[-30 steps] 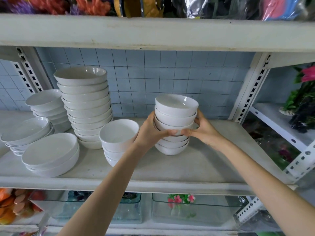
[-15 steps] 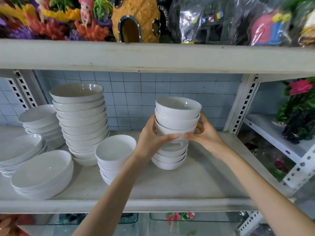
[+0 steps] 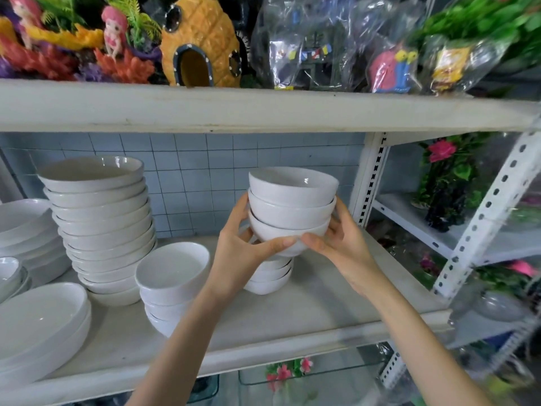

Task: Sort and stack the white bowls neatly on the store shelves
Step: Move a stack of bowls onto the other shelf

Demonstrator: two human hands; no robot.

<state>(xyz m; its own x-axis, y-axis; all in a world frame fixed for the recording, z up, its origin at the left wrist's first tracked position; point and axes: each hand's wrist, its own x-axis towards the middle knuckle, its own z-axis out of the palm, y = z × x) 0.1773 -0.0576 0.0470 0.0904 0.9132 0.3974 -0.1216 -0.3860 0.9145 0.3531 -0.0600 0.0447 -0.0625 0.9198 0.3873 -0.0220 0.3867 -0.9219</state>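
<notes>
- Store shelf, mid-sort: my left hand (image 3: 238,250) and right hand (image 3: 341,244) cup a set of three nested white bowls (image 3: 289,212), held level just above the small bowls left standing on the shelf (image 3: 316,306).
- My fingers (image 3: 278,245) are curled and pressed to the lowest bowl's sides, thumbs meeting across its front, the rest wrapped behind. I judge a two-sided clasp suits glazed ware: it keeps the three bowls nested and stops them tipping.
- The lower stack (image 3: 270,278) sits straight beneath my load, partly hidden by my left wrist. I cannot tell whether the bottom bowl I hold touches the one beneath.
- I hold the bowls low, well under the upper shelf board (image 3: 263,109), so the top rim clears it.
- To the left, a short pile of mid-sized bowls (image 3: 172,276) stands just beside my left forearm; behind it rises a tall column of wide bowls (image 3: 101,227). Shallow dishes (image 3: 41,320) lie at the front left edge.
- Like sizes are grouped together, which reads as sorting well under way; where my three bowls belong is still to be settled.
- The risk, as I see it: my left arm brushing the mid-sized pile as the load moves.
</notes>
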